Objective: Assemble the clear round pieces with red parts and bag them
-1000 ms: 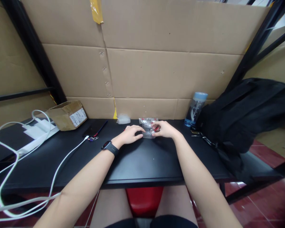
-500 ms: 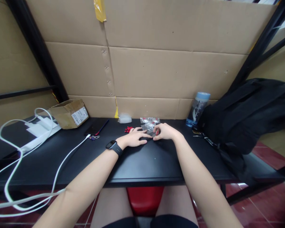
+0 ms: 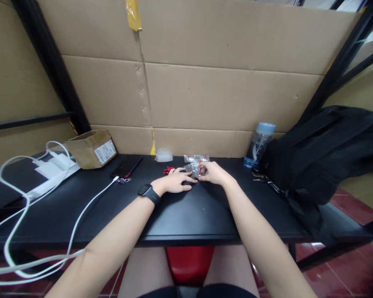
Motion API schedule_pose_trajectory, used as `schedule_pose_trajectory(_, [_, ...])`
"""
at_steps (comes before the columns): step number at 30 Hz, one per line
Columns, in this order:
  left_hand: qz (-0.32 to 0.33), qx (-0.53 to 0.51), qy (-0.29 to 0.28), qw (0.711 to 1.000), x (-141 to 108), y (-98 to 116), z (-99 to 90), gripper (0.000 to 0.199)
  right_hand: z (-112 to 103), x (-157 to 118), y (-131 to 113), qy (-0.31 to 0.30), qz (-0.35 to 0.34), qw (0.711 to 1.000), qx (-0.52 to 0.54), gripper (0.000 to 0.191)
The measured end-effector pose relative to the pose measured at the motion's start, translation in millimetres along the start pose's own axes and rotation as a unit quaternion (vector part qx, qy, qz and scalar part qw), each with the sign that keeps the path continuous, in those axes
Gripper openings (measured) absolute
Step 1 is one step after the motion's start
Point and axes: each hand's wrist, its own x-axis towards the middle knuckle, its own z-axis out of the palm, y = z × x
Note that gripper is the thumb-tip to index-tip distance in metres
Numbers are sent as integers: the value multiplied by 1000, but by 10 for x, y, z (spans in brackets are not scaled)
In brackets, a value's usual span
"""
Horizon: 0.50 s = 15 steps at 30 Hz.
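My left hand (image 3: 178,181) lies on the black tabletop with its fingers spread, the fingertips at the near edge of a clear plastic bag (image 3: 191,167). My right hand (image 3: 216,173) is curled at the bag's right side, thumb and fingers pinched round a small red piece (image 3: 202,170); its exact kind is too small to make out. Beyond my left fingers lies a cluster of small red parts (image 3: 167,170), partly hidden by the hand. Another clear bag (image 3: 196,158) with red bits in it rests just behind the first.
A crumpled clear plastic packet (image 3: 163,155) lies by the cardboard wall. To the left are a phone (image 3: 123,169), a cardboard box (image 3: 91,150) and looped white cables (image 3: 77,221). A water bottle (image 3: 259,145) and a black backpack (image 3: 323,153) stand on the right.
My right hand has shifted slightly left, closer to my left fingertips, with the red piece. My left hand stays almost in place.
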Motion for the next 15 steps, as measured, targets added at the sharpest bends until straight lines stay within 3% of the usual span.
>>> schedule_pose_trajectory(4, [13, -7, 5, 1000, 0, -12, 5, 43, 46, 26, 50, -13, -13, 1000, 21, 50])
schedule_pose_trajectory(8, [23, -3, 7, 1000, 10, -42, 16, 43, 132, 72, 80, 38, -5, 999, -35, 52])
schedule_pose_trajectory(11, [29, -1, 3, 1000, 20, -66, 26, 42, 191, 96, 64, 80, 13, 994, -79, 48])
schedule_pose_trajectory(15, [54, -1, 10, 999, 29, -90, 32, 37, 232, 113, 1, 91, 40, 990, -104, 38])
